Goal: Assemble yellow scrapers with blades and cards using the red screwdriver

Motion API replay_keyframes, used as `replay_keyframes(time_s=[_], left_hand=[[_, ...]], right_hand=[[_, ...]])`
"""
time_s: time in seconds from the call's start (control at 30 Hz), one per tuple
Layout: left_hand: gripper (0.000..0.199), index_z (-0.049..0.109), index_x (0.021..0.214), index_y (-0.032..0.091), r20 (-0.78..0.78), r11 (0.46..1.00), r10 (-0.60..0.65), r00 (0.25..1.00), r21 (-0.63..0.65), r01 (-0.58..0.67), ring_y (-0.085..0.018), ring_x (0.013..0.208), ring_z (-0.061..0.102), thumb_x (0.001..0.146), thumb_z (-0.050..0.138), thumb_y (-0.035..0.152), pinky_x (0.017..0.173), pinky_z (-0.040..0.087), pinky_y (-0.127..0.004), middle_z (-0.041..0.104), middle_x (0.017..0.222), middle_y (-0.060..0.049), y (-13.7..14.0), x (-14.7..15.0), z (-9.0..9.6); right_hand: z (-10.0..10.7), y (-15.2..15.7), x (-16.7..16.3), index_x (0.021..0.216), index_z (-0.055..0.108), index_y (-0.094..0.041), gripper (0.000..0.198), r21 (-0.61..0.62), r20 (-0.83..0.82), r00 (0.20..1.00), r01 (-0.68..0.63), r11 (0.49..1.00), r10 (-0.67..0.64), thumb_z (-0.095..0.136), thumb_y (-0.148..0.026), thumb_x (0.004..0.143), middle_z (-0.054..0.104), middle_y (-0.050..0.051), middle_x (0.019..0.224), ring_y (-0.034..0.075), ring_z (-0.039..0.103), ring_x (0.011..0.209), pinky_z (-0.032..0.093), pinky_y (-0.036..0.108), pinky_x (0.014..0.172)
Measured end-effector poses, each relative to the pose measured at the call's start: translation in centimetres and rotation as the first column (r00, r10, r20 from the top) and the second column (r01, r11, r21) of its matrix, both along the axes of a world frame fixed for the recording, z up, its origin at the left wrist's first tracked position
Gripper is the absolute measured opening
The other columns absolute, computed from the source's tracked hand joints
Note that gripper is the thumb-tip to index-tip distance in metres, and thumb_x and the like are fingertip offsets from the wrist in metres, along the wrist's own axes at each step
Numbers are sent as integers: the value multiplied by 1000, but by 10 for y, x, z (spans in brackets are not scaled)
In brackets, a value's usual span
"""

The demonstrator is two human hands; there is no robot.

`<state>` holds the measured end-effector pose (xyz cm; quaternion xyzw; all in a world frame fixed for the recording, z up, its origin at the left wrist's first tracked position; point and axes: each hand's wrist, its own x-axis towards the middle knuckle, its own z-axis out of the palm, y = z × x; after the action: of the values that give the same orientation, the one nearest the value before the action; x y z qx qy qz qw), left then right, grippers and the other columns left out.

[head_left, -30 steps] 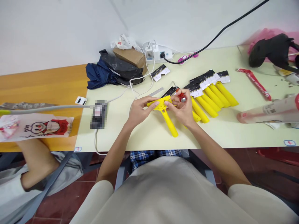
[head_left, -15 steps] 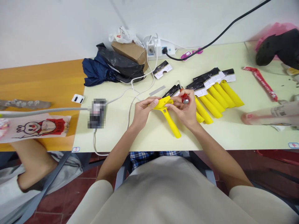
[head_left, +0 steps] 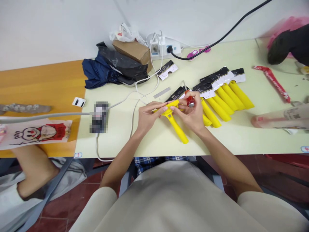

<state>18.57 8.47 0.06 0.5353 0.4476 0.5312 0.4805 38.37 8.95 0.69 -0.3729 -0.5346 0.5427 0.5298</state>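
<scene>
A yellow plastic scraper (head_left: 178, 128) is held between both hands over the table, its wide head up and its handle slanting down to the right. My left hand (head_left: 149, 116) is closed on the left end of the head, thumb on top. With thumb and fingers, my right hand (head_left: 191, 114) pinches the head's right side. The same hand also keeps a red-handled screwdriver (head_left: 190, 100) tucked in its fingers, the metal shaft pointing away from me. A thin flat metal blade (head_left: 162, 92) lies on the table just beyond my left hand. Fingers hide part of the scraper's head.
Several yellow scraper handles (head_left: 225, 98) with black-and-white cards (head_left: 212, 80) lie to the right. Behind are a dark umbrella (head_left: 96, 72), a cardboard box (head_left: 132, 51), and a power strip (head_left: 175, 48) with cables. A red wrapper (head_left: 272, 82) is farther right; another person's arm (head_left: 36, 161) is at left.
Both thumbs have shifted inward on the scraper's head, and the head has tilted slightly. The screwdriver stays in my right hand. The camera view has moved a little.
</scene>
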Motion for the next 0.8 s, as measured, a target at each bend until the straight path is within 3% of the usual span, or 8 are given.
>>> replay_keyframes(time_s=[0.1,0.2,0.33,0.53,0.8], left_hand=[[28,90,112,31,-20,999,-7,1000,52,8,-15,85,75,87,95,42,59,62,-25,84,113,-8,0,-1,-1],[33,87,117,27,-9,999,-31,999,33,31,-18,91,79,90,92,45,62,65,-25,84,113,-9,-1,-1,-1],[41,82,121,22,4,998,-61,998,-34,61,-20,89,82,96,84,54,63,68,-28,84,116,-11,-3,1,1],[39,83,98,18,67,988,-92,993,-118,100,-21,80,82,94,84,57,64,69,-30,82,94,-8,-2,-2,2],[34,86,109,20,144,972,-163,976,-147,184,-24,93,83,91,91,48,84,74,-41,86,107,-10,3,-12,-6]], right_hand=[[4,-1,1,113,39,-34,65,19,-44,999,-15,1000,15,93,-57,87,69,-4,100,14,70,70,69,35,69],[8,-2,2,113,38,-33,65,33,-73,997,-32,999,35,94,-54,88,77,-1,110,16,75,77,70,35,71],[12,-1,4,113,36,-33,68,0,-119,993,-6,1000,6,95,-55,86,78,1,113,22,81,95,72,37,70],[12,0,3,114,37,-34,71,30,-130,991,26,999,-22,97,-54,83,76,1,109,26,82,108,74,42,75],[12,-1,5,115,33,-35,74,48,-79,997,14,999,-10,95,-61,84,74,0,113,27,81,113,72,52,94]])
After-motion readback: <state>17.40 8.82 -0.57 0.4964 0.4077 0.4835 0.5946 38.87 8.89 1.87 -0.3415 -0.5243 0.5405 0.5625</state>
